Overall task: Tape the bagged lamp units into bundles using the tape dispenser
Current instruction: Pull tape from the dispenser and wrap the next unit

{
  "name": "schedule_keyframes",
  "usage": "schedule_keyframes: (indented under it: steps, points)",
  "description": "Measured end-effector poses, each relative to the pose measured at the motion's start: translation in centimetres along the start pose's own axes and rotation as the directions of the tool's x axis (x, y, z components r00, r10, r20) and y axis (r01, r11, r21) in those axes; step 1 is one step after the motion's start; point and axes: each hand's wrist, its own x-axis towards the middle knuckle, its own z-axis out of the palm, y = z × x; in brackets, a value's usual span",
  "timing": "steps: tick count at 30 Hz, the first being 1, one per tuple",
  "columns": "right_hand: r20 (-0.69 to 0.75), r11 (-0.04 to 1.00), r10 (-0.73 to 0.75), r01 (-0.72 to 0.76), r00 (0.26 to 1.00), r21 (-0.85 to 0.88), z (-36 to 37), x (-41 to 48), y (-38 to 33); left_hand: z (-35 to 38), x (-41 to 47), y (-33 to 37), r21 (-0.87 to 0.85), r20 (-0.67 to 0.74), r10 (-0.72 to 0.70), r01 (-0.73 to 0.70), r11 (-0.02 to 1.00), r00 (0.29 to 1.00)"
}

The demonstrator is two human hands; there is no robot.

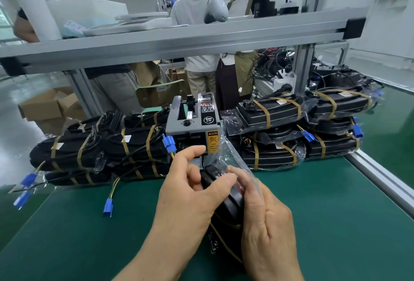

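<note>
I hold a bagged lamp unit between my hands, just above the green worktop. It is black and stands on edge, with its far end pointing away from me. My left hand clasps it from the left, thumb laid across the top of the black body. The fingers are curled above that, and the forefinger reaches up close to the front of the tape dispenser; I cannot tell whether it touches the outlet. My right hand wraps the unit from the right, fingers curled round it and pinching the clear bag, whose loose end sticks up past my fingertips. A strip of brown tape crosses the near part of the unit, below my hands. The grey dispenser sits straight beyond my hands, a yellow caution label on its front. To the left of my hands, at the far side of the worktop, lies a stack of taped bundles, black units in bags banded with brown tape. A blue connector on yellow and black wires trails from them toward me. To the right of the dispenser more bundles are piled higher. Above and beyond all this runs an aluminium shelf rail, with people standing behind it.
</note>
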Motion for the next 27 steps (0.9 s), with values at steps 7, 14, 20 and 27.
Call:
schedule_keyframes:
  steps: [7, 14, 20, 27]
  points:
    - [-0.067, 0.981, -0.185, 0.188, 0.981, 0.051, 1.5, 0.5, 1.5, 0.0, -0.3, -1.1, -0.167, -0.093, -0.087, 0.071, 0.983, 0.992]
    - [0.246, 0.970, -0.093, 0.031, 0.965, 0.242, -0.1, 0.5, 2.1, -1.0, -0.1, -2.3, 0.087, 0.074, 0.112, -0.118, 0.989, 0.991]
    - [0.150, 0.994, 0.097, -0.089, 0.984, -0.062, -2.6, -3.7, 1.1, 0.2, -3.1, -6.6, 0.298, 0.129, 0.291, -0.317, 0.901, 0.948]
    - [0.002, 0.973, 0.178, -0.176, 0.984, -0.146, -2.4, -3.1, 1.9, 2.7, -4.7, -7.6, 0.352, 0.087, 0.543, -0.536, 0.767, 0.835]
